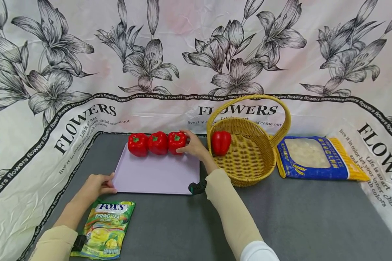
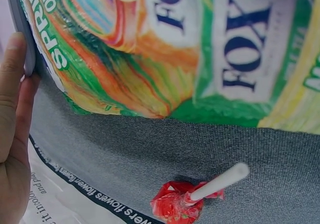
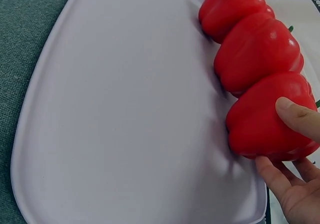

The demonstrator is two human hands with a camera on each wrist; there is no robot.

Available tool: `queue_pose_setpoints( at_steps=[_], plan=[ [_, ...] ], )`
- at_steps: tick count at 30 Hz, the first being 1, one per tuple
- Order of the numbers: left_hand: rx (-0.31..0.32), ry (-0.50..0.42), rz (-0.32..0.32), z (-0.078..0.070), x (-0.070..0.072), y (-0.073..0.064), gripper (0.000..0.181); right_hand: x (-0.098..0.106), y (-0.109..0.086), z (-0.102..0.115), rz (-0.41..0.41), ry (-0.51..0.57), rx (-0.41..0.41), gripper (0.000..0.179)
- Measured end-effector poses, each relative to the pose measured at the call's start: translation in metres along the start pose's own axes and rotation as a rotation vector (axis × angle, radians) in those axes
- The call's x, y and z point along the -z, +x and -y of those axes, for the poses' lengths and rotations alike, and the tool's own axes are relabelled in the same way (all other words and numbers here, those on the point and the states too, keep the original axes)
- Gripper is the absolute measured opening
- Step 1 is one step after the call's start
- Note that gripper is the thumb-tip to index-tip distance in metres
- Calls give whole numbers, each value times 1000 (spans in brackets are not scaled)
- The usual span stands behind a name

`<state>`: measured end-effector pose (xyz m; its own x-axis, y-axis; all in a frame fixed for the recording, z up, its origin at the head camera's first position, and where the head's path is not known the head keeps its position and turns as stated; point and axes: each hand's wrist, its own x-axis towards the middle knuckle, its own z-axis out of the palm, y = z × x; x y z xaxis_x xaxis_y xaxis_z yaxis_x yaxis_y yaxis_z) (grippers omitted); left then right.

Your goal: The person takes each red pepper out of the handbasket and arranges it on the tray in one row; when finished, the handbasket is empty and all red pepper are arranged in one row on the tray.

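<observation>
Three red bell peppers stand in a row along the far edge of a pale lilac tray. My right hand grips the rightmost bell pepper, thumb on one side and fingers low on the other. The middle bell pepper and the left bell pepper sit close beside it. At the tray's near left, my left hand pinches the rim between thumb and fingers. Another red bell pepper lies inside a yellow wicker basket, right of the tray.
A green FOX'S candy bag lies near my left forearm. In the left wrist view a red-wrapped lollipop with a white stick rests on the grey cloth. A blue and yellow pasta bag lies right of the basket. Flowered fabric hangs behind.
</observation>
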<state>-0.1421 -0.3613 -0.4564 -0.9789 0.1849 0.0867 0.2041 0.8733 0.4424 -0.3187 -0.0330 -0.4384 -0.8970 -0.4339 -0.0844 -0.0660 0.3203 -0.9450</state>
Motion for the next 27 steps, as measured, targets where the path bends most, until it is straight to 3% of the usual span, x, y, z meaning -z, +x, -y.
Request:
queue_pose_setpoints(
  at_steps=[17,27],
  plan=[
    [-24,2,1,-1,2,-1,18,3,2,1,24,-35,20,87],
    [-5,5,-4,-1,1,-1,18,6,0,1,33,-68,18,81]
  ],
)
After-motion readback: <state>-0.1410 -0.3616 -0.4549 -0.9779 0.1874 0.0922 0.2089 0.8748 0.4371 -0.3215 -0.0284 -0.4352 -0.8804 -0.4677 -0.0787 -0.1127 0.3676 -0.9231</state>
